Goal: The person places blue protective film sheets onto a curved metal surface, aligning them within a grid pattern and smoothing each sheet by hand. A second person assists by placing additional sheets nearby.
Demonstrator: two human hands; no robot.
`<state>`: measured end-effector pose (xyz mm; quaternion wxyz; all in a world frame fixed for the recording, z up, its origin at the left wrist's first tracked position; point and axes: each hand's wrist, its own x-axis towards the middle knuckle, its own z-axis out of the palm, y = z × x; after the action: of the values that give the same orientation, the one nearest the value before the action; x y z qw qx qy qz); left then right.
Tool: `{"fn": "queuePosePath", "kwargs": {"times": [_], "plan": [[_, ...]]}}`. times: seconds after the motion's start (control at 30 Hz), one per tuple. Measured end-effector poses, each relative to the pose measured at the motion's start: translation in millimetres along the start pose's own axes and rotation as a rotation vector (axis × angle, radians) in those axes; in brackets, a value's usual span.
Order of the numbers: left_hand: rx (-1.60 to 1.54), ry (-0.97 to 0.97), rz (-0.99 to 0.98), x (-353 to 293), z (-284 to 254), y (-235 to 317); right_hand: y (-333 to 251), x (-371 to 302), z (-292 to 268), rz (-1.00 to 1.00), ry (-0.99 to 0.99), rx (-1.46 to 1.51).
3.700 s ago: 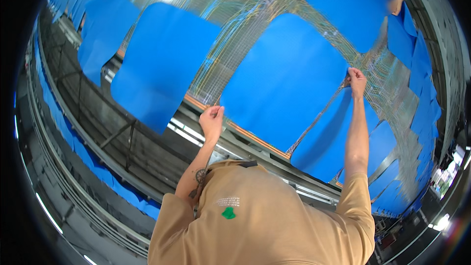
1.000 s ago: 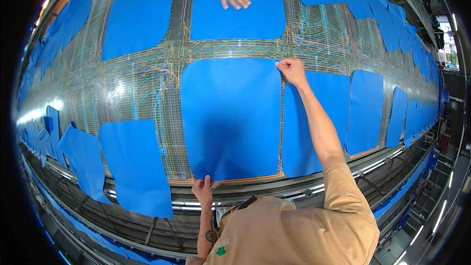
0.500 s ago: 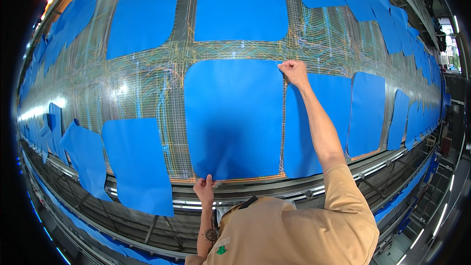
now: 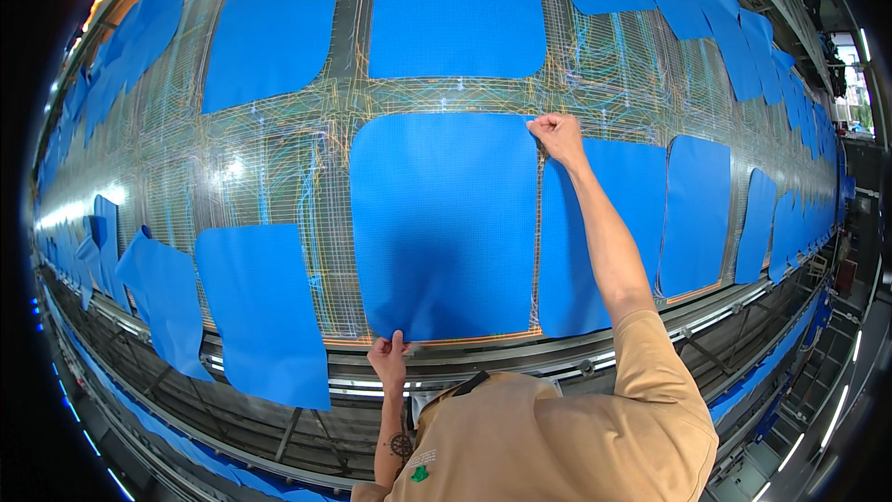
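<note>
A blue sheet (image 4: pixel 446 214) with rounded corners lies before me on a long table surface marked with many coloured lines (image 4: pixel 269 168). My right hand (image 4: pixel 560 138) pinches its far right corner. At the near left corner, my left hand (image 4: pixel 388 360) has thumb and fingers closed on the sheet's edge. The sheet lies flat between my hands, with a dark shadow on its near half. Right beside it is another blue sheet (image 4: pixel 604 223), partly hidden by my right forearm.
More blue sheets lie at the far side, such as one sheet (image 4: pixel 455 10) straight ahead. On the left, a sheet (image 4: pixel 260 307) hangs over the table's near edge, next to a folded one (image 4: pixel 167 293). A metal rail (image 4: pixel 502 363) runs along the near edge.
</note>
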<state>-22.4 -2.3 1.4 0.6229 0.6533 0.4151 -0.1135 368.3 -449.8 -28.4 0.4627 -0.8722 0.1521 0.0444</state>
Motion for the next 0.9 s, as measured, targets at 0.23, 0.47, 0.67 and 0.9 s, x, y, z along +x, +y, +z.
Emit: {"fn": "queuePosePath", "kwargs": {"times": [0.23, 0.47, 0.67, 0.9], "plan": [[0.031, -0.002, 0.009, -1, 0, 1, 1, -1, 1, -0.015, 0.019, 0.029], [0.026, -0.025, 0.01, 0, -3, -5, 1, 0, -1, -0.029, 0.01, 0.011], [0.011, -0.008, -0.021, -4, 0, 13, 7, 0, -1, -0.051, -0.013, 0.075], [0.007, 0.063, 0.001, 2, -18, 7, 13, 4, -2, 0.005, -0.046, 0.09]]}}
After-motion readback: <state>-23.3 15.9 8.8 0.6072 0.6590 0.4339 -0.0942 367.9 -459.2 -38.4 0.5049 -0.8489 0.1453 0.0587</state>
